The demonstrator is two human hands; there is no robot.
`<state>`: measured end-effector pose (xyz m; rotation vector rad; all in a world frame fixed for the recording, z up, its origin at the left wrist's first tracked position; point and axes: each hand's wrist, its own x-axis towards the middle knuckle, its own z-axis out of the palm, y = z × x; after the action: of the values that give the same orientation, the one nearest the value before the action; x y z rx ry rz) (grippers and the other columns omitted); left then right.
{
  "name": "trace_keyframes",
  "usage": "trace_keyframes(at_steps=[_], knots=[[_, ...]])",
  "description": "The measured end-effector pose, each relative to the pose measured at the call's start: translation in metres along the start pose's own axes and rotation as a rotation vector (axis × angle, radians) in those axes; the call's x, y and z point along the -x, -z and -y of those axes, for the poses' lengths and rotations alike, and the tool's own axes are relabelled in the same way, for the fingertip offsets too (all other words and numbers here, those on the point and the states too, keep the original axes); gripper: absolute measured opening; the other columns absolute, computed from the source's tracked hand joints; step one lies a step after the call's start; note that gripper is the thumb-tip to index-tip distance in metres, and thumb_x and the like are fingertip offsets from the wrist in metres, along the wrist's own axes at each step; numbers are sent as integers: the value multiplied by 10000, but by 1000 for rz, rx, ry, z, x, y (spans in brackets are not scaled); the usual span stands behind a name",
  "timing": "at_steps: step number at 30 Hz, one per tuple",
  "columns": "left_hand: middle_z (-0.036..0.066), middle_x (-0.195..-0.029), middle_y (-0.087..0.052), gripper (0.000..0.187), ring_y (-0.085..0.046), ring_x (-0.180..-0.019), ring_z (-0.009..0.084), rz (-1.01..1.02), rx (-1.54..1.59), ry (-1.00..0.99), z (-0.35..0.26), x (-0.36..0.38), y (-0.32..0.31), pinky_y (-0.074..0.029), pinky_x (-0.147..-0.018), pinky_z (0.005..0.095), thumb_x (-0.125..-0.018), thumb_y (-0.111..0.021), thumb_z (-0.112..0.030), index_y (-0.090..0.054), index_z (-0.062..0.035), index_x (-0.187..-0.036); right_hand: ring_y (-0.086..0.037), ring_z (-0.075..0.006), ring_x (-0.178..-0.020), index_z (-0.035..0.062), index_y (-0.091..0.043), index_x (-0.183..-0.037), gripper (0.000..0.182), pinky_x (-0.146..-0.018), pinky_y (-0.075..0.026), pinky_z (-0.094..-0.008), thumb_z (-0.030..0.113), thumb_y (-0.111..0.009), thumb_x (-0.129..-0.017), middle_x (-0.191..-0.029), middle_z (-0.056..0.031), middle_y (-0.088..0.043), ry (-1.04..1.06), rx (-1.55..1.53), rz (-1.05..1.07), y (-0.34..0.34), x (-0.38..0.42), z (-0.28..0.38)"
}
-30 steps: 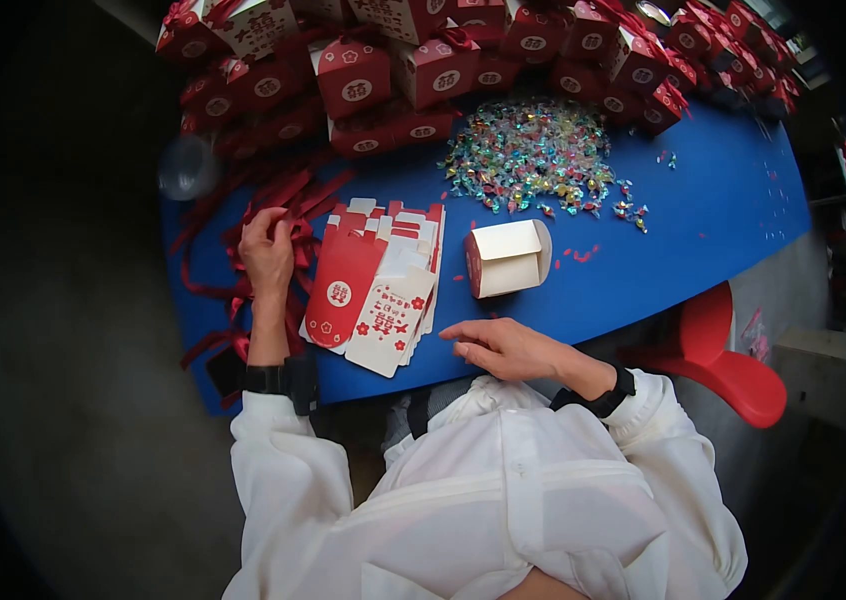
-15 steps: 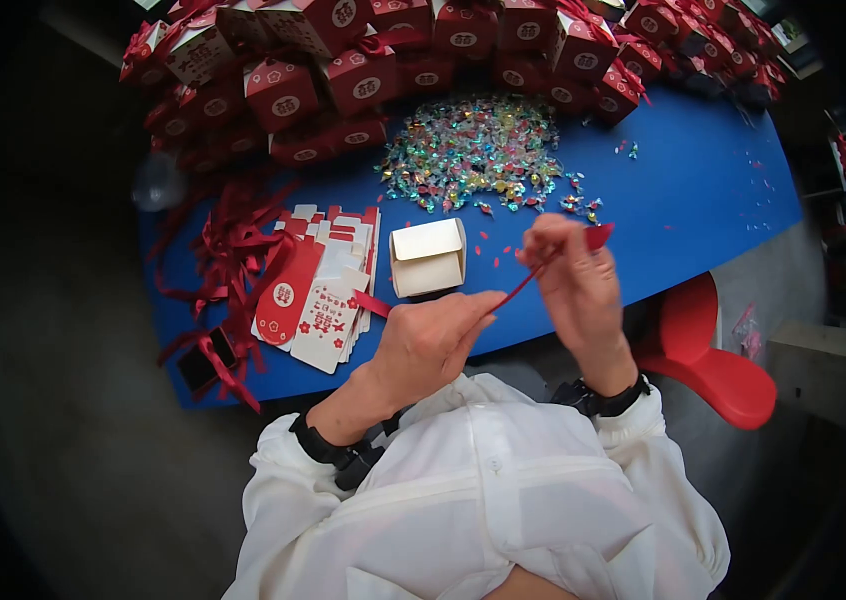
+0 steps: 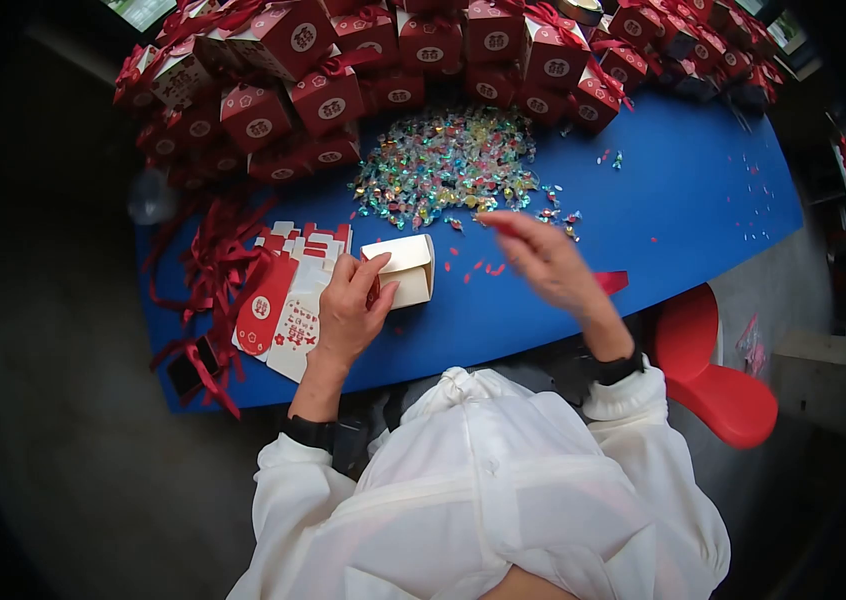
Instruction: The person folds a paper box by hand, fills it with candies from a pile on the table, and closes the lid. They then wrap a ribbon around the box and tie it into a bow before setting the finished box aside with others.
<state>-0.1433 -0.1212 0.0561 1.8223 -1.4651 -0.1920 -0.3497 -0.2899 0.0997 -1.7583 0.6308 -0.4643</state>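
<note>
A small box (image 3: 411,272) with its cream side facing up stands on the blue table. My left hand (image 3: 348,305) grips its left side, thumb and fingers closed on it. To the right of the box, my right hand (image 3: 543,260) is raised over the table, slightly blurred, with its fingers closed on a red ribbon (image 3: 611,282). One piece of the ribbon shows at the fingertips and another behind the wrist. Flat red and white box blanks (image 3: 293,318) lie left of my left hand. Beyond the box spreads a pile of shiny wrapped candies (image 3: 443,165).
Finished red boxes with ribbons (image 3: 328,100) are stacked along the table's far side. Loose red ribbons (image 3: 213,260) lie at the left, beside a dark phone-like object (image 3: 191,368). A red chair (image 3: 713,380) stands at the right. Small red bits lie near the candies.
My left hand has let go of the ribbon and moved left onto the box. My right hand has shifted left and forward with the ribbon. The camera view has shifted slightly.
</note>
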Motion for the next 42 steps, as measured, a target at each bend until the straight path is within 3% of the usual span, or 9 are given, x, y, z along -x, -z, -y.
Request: trace_keyframes(at_steps=[4,6,14,25,27,30,33,39,42], knots=[[69,-780,-470,399,-502,-584,152,-76,-250,-89,2,2,-11,-441,-521,248,-742,-723,-19,-612,-38,-1125,-480,-70,-731,82,-479,-1329,418,-650,-424,-217,137,-579,-927,-879,-8,-561,63,-63,165,-64,-25,-43],[71,-784,-475,415,-506,-582,148,-113,-249,-93,-1,-2,-9,-434,-518,243,-744,-720,-31,-600,-39,-1141,-647,-236,-932,87,-481,-1301,430,-813,-500,-326,190,-611,-904,-1017,-142,-656,4,-118,198,-69,-35,-45],[60,-890,-469,569,-452,-633,99,-156,355,330,8,3,-5,-382,-552,189,-736,-680,-15,-499,-9,-1275,-598,-138,-814,46,-570,-1089,256,-726,-475,-275,231,-610,-915,-890,-80,-633,-72,-277,528,-49,-58,-47],[131,-881,-506,518,-552,-773,265,-268,-177,-6,0,11,-39,-480,-651,346,-724,-663,22,-489,3,-1212,-566,-143,-709,31,-602,-1023,250,-659,-458,-280,252,-617,-908,-814,-84,-634,91,41,466,-59,-73,-47],[83,-848,-493,519,-485,-687,182,-250,-53,8,-5,10,-37,-429,-593,279,-697,-695,12,-510,-1,-1182,-623,-189,-749,46,-586,-1074,282,-686,-488,-299,270,-618,-905,-868,-107,-648,126,13,372,-63,-67,-51],[87,-869,-503,485,-501,-711,190,-140,0,-2,-7,11,-32,-443,-633,294,-716,-684,-17,-517,-16,-1171,-652,-341,-834,72,-573,-1084,299,-713,-514,-390,289,-621,-884,-925,-177,-663,122,63,239,-69,-58,-47],[113,-904,-524,449,-530,-774,241,-75,128,106,-16,8,-20,-448,-680,342,-731,-666,-29,-520,-14,-1156,-643,-374,-852,85,-562,-1112,310,-718,-518,-422,277,-620,-875,-932,-188,-663,119,164,150,-85,-54,-60],[139,-927,-550,352,-549,-863,314,-58,-31,105,-11,6,-31,-431,-758,400,-769,-634,0,-556,-33,-1111,-654,-313,-888,45,-563,-1153,327,-757,-516,-355,239,-610,-894,-998,-166,-657,48,96,168,-83,-51,-59],[111,-852,-557,259,-565,-754,247,-28,-222,-3,-12,-3,-26,-443,-656,320,-787,-620,29,-589,-4,-1042,-642,-307,-945,37,-562,-1178,327,-791,-501,-347,253,-548,-933,-1028,-177,-649,121,115,239,-75,-56,-63]])
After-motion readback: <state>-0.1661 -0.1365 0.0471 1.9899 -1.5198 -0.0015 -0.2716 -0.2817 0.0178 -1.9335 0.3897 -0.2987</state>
